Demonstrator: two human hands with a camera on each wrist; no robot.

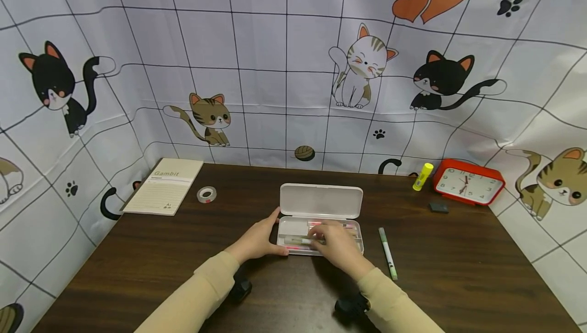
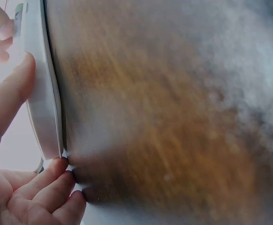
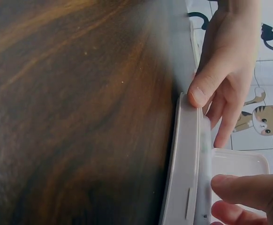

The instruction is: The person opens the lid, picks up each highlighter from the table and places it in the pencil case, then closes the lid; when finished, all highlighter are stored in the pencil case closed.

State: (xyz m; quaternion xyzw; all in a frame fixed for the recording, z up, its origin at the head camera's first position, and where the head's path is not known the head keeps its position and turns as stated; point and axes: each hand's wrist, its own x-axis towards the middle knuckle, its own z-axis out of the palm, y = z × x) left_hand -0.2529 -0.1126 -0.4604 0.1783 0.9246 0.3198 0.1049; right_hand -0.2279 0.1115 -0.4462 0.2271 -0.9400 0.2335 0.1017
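An open white pencil case (image 1: 321, 221) lies near the middle of the dark wooden table (image 1: 137, 261), its lid tipped back toward the cat-print backdrop (image 1: 275, 68) and its tray facing the person. Inside the tray lie a few pens (image 1: 300, 241), at least one with pink markings. The right hand (image 1: 337, 244) reaches into the tray from the near side, palm down, wrist bent slightly inward; its fingers curl over the pens and seem to pinch one, though the head view is too small to be sure, and the right wrist view shows only a thumb tip (image 3: 239, 187) beside the tray's rim. The left hand (image 1: 257, 241) steadies the case at its left end: the thumb (image 3: 202, 91) presses on the top of the rim, and the other fingers (image 2: 56, 187), held close together and lightly bent, lie against the near left corner on the table. Both forearms, in cream sleeves, come in from the near edge and angle toward each other. Just right of the case lies a green pen (image 1: 387, 253), apart from it. Farther off are a notebook (image 1: 164, 193) and a roll of tape (image 1: 207, 194) at the back left, and a yellow glue stick (image 1: 422, 176), a red clock (image 1: 469, 182) and a dark eraser (image 1: 438, 207) at the back right.
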